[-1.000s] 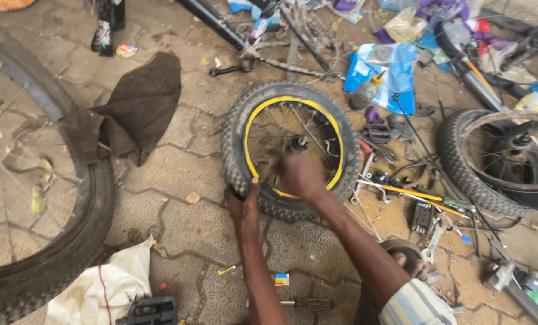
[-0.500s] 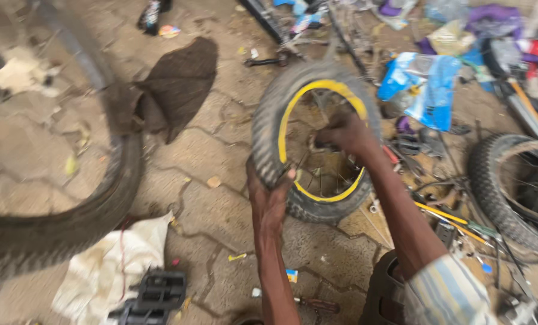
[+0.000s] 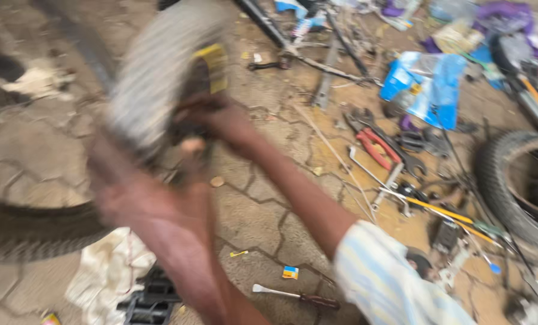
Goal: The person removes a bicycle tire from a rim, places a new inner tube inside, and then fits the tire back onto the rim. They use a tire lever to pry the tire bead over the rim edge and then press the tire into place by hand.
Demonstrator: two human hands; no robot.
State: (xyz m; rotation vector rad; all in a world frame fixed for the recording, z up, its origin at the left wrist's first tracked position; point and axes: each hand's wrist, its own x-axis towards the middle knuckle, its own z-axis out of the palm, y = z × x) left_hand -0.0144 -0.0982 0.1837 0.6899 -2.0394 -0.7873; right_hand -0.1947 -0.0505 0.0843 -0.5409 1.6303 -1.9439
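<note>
A small bicycle wheel (image 3: 160, 66) with a grey knobbly tyre and a yellow rim is raised off the paved ground and stands on edge, heavily blurred. My left hand (image 3: 130, 189) grips the tyre at its lower edge. My right hand (image 3: 215, 117) reaches in from the right, in a striped sleeve, and holds the wheel inside the rim near the hub. The spokes and hub are hidden by blur and by my hands.
A large black tyre (image 3: 28, 232) lies at the left, with a white cloth (image 3: 103, 277) and a black pedal (image 3: 151, 304) below. A screwdriver (image 3: 296, 295), red pliers (image 3: 374, 147), a blue plastic bag (image 3: 425, 84) and another wheel (image 3: 513, 180) lie to the right.
The small wheel lay flat on the ground before; both hands have lifted it and tipped it on edge, up and to the left. The view has shifted.
</note>
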